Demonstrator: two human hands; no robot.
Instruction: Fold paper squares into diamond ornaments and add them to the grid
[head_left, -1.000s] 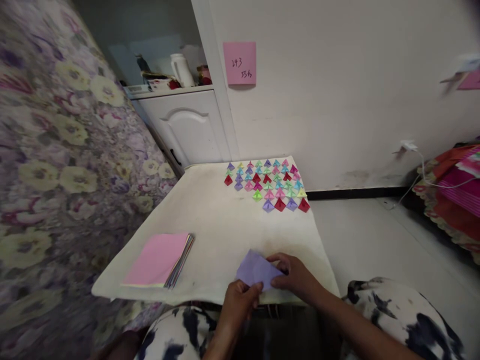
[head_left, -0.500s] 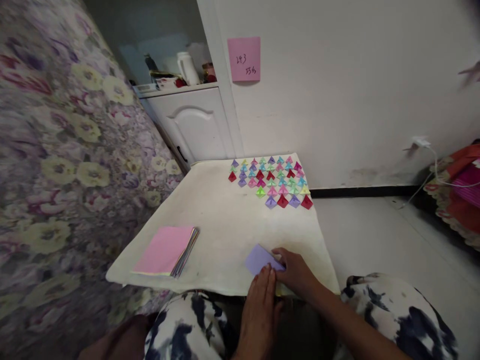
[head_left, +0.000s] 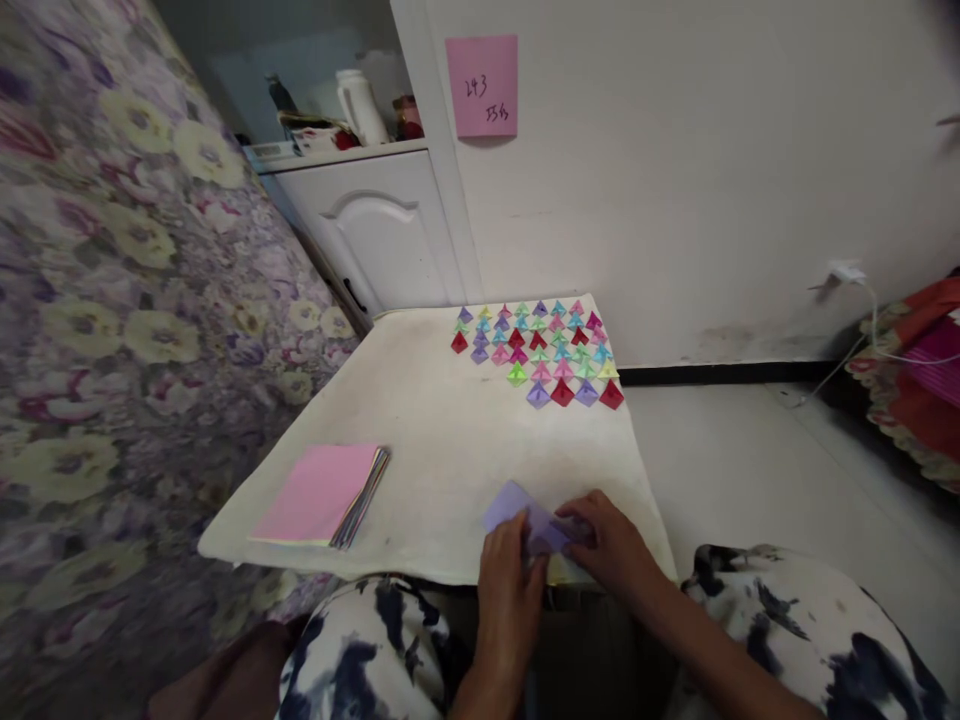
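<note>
A sheet of purple origami paper, partly folded, lies near the front edge of the white-covered table. My left hand grips its near left side, the fingertips on top of the paper. At the right end my right hand pinches a flap that stands raised from the rest. Parts of the paper are hidden behind the fingers. Farther back sit rows of small folded paper pieces in red, purple, green, pink and blue. To the left is a stack of square paper, pink on top.
A white wall and a white cabinet stand behind the table, with a pink note stuck up between them. A floral curtain hangs on the left. A charger with a cable is plugged in at right.
My right hand has lifted the right flap of the purple paper. My left hand has gone from lying flat with stretched fingers to bent fingers gripping the paper. The view has shifted slightly.
</note>
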